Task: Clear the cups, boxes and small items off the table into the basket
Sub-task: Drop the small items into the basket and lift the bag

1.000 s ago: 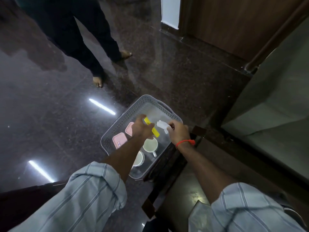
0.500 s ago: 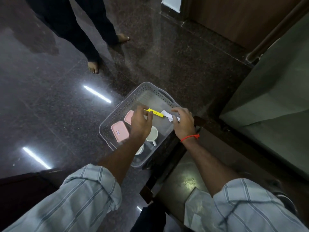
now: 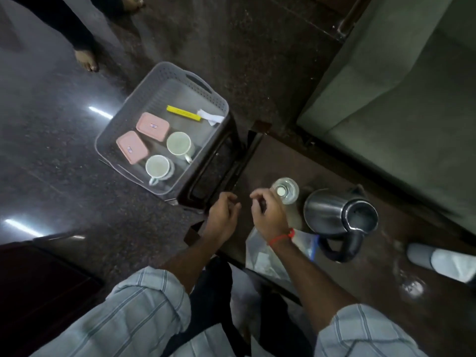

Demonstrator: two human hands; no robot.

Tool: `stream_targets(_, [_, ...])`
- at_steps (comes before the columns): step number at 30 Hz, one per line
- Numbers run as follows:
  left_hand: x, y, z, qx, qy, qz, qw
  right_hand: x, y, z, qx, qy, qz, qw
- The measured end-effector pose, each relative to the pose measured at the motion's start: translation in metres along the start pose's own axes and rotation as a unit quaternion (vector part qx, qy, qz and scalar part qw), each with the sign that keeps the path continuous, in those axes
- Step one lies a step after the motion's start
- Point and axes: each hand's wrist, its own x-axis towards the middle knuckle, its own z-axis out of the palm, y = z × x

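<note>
The grey basket (image 3: 180, 76) sits on the floor left of the dark table (image 3: 304, 163). Inside it lie two pink boxes (image 3: 152, 126) (image 3: 132, 147), two white cups (image 3: 179, 144) (image 3: 157, 166), a yellow stick (image 3: 183, 113) and a crumpled white paper (image 3: 210, 117). My left hand (image 3: 222, 217) hovers over the table's left edge, fingers loosely curled, holding nothing. My right hand (image 3: 268, 215) is beside it, curled and empty, just left of a clear bottle with a white cap (image 3: 285, 189). A clear plastic bag (image 3: 260, 256) lies on the table partly under my right wrist.
A steel kettle (image 3: 340, 217) with a black handle stands on the table right of the bottle. A white and grey cylinder (image 3: 443, 261) lies at the table's right. A green sofa (image 3: 401, 94) is behind. Another person's foot (image 3: 86, 59) stands beyond the basket.
Both hands let go of the yellow stick and white paper in the basket and drew back to the table. The view tilted down, bringing the bottle and kettle into sight.
</note>
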Motion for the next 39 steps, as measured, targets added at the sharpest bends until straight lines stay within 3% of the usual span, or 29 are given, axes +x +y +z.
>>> stream_targets(4, [-0.029,-0.029,0.048,0.044,-0.114,-0.104,0.987,-0.064,0.069,-0.017,-0.011,-0.046,0.138,0.989])
stream_targets(7, [-0.038,-0.044,0.076,0.057,-0.147,-0.181,0.971,-0.103,0.123,-0.030,-0.043,-0.081,0.238,0.967])
stream_targets(10, [-0.044,-0.054,0.101,0.089,-0.148,-0.204,0.964,-0.127,0.166,-0.037,-0.087,-0.063,0.335,0.936])
stream_targets(13, [-0.043,-0.057,0.121,0.153,-0.112,-0.224,0.956,-0.130,0.191,-0.038,-0.060,0.002,0.447,0.893])
stream_targets(16, [-0.036,-0.063,0.134,0.160,-0.105,-0.254,0.948,-0.124,0.214,-0.031,-0.031,0.006,0.482,0.875])
stream_targets(19, [-0.034,-0.070,0.137,0.112,-0.113,-0.245,0.956,-0.118,0.214,-0.022,0.059,-0.012,0.497,0.865])
stream_targets(22, [-0.038,-0.069,0.129,0.145,-0.111,-0.202,0.962,-0.116,0.202,-0.016,0.082,-0.025,0.481,0.872])
stream_targets(25, [-0.045,-0.059,0.104,0.146,-0.067,-0.184,0.970,-0.112,0.175,-0.021,0.148,-0.043,0.454,0.878])
stream_targets(28, [-0.054,-0.051,0.072,0.055,-0.014,-0.173,0.983,-0.106,0.147,-0.028,0.189,-0.045,0.412,0.891])
stream_targets(32, [-0.056,-0.027,0.014,-0.067,0.019,-0.094,0.993,-0.084,0.086,-0.043,0.226,-0.047,0.362,0.903])
stream_targets(39, [-0.004,0.030,-0.100,-0.147,0.134,0.003,0.980,0.004,-0.036,-0.051,0.310,-0.052,0.238,0.919])
